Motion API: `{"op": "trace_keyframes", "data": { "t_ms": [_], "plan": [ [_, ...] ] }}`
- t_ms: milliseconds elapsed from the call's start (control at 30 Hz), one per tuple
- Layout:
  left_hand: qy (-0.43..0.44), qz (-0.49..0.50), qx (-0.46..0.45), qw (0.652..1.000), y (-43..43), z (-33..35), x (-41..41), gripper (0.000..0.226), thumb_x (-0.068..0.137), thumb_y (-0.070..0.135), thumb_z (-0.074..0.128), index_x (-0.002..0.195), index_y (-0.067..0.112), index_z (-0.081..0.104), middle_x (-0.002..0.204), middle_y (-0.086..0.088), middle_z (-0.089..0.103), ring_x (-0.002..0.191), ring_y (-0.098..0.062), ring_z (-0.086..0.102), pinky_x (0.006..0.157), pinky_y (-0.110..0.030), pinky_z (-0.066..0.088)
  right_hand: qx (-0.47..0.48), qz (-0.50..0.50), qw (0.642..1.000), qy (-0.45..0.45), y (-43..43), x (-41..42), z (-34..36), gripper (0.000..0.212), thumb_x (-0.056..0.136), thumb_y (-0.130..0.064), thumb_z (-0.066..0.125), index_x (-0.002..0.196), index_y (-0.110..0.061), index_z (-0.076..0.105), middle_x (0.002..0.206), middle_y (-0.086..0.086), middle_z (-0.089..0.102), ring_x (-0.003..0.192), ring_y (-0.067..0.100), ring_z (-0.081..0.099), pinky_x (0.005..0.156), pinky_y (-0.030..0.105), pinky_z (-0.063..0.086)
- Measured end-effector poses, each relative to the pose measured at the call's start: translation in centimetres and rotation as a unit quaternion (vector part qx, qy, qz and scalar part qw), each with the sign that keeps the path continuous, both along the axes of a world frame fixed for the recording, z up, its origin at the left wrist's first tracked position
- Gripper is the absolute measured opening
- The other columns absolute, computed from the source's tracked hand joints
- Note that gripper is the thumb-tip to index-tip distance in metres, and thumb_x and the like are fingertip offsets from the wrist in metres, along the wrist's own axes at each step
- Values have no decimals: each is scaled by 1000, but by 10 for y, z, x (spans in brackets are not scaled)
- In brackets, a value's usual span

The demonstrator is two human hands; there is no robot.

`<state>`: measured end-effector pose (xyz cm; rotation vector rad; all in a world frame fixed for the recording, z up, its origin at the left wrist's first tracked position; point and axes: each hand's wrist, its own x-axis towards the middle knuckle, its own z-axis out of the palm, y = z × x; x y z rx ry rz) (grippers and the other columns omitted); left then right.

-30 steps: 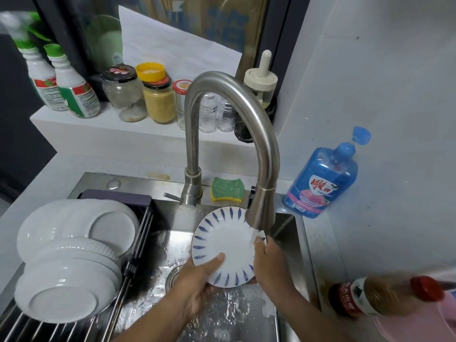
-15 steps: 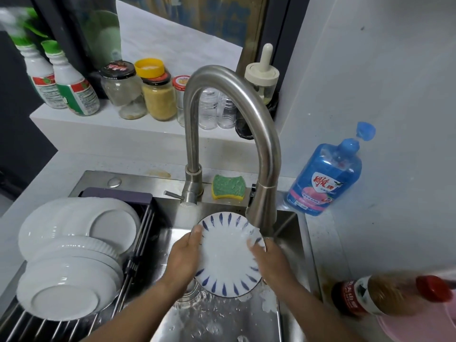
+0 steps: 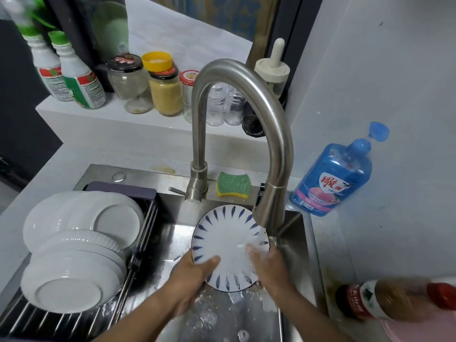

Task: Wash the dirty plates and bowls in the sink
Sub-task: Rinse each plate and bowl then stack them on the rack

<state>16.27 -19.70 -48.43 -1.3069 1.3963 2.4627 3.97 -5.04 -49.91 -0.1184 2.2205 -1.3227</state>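
Note:
A white plate with blue dashes round its rim (image 3: 228, 243) is tilted up over the steel sink (image 3: 293, 225), under running water from the curved faucet (image 3: 271, 203). My left hand (image 3: 195, 280) grips its lower left edge, thumb on the face. My right hand (image 3: 269, 265) lies on the plate's lower right face where the water lands. Several white plates and bowls (image 3: 76, 245) rest stacked on the rack over the sink's left side.
A green and yellow sponge (image 3: 233, 185) lies behind the faucet base. A blue dish soap bottle (image 3: 333, 176) stands at the right wall. A sauce bottle with a red cap (image 3: 385, 302) lies at the lower right. Jars and spray bottles line the back ledge (image 3: 118, 117).
My left hand slid from the plate's left edge down to its lower left. My right hand moved onto the plate's face under the water. The plate turned slightly.

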Motion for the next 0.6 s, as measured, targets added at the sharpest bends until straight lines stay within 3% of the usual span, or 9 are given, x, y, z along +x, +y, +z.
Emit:
{"op": "trace_keyframes", "data": {
  "t_ms": [33, 100, 167, 233, 300, 400, 467, 533, 600],
  "plan": [
    [1, -23, -5, 1000, -7, 4, -2, 32, 97, 7, 65, 129, 5, 62, 111, -13, 77, 101, -31, 75, 94, -47, 58, 6, 27, 1000, -1, 0, -9, 7, 17, 92, -40, 72, 95, -28, 59, 88, -9, 68, 75, 3, 64, 64, 9, 47],
    [-6, -58, -11, 998, -18, 13, -6, 28, 101, 19, 63, 125, 6, 62, 98, -9, 79, 82, -23, 77, 71, -34, 61, -1, 82, 997, -13, 1, -24, 16, 29, 92, -52, 68, 101, -25, 62, 88, -1, 67, 70, 5, 60, 62, 16, 50],
    [-19, -76, -9, 997, -25, 20, -10, 33, 99, 35, 64, 123, 11, 64, 93, -7, 78, 71, -21, 72, 60, -29, 54, 8, 87, 996, -30, 1, -30, 25, 19, 99, -37, 62, 104, -19, 67, 88, 2, 68, 71, 9, 60, 60, 18, 53],
    [-11, -85, -6, 996, -29, 20, -10, 40, 95, 48, 67, 123, 20, 66, 105, -8, 78, 85, -27, 69, 71, -38, 49, 26, 73, 996, -35, 2, -30, 21, 18, 102, -31, 54, 106, -20, 69, 94, 5, 71, 80, 16, 67, 71, 29, 61],
    [16, -74, -16, 997, -28, 20, -9, 33, 98, 40, 65, 127, 23, 63, 111, -7, 77, 95, -28, 71, 75, -39, 54, 26, 50, 997, -46, 4, -25, 19, 20, 103, -30, 51, 104, -22, 69, 96, 7, 74, 90, 21, 72, 80, 41, 62],
    [47, -46, -32, 997, -18, 23, -3, 35, 100, 10, 62, 132, 22, 57, 110, -5, 77, 86, -24, 75, 61, -35, 60, -16, 27, 996, -85, 8, -10, 11, 20, 105, -25, 52, 110, -18, 70, 88, -4, 77, 79, 6, 74, 64, 24, 58],
    [56, -41, -59, 996, -13, 21, 1, 44, 100, 2, 60, 135, 27, 55, 117, -3, 75, 103, -25, 74, 81, -42, 63, -36, 22, 994, -97, 10, 2, 7, 24, 105, -29, 54, 120, -18, 69, 97, -9, 79, 90, 7, 75, 75, 27, 60],
    [51, -34, -102, 993, -15, 19, 4, 43, 102, 4, 56, 136, 30, 56, 118, 1, 75, 110, -22, 71, 89, -40, 60, -33, 20, 996, -86, 9, 6, 4, 20, 103, -30, 57, 119, -24, 68, 100, -10, 78, 93, 9, 75, 84, 33, 61],
    [51, -32, -120, 991, -22, 20, 2, 37, 105, 11, 54, 135, 31, 57, 117, 2, 76, 110, -21, 71, 92, -42, 59, -19, 30, 998, -57, 5, 7, 7, 11, 100, -23, 62, 110, -25, 67, 92, -10, 77, 87, 10, 73, 80, 23, 59]
  ]
}}
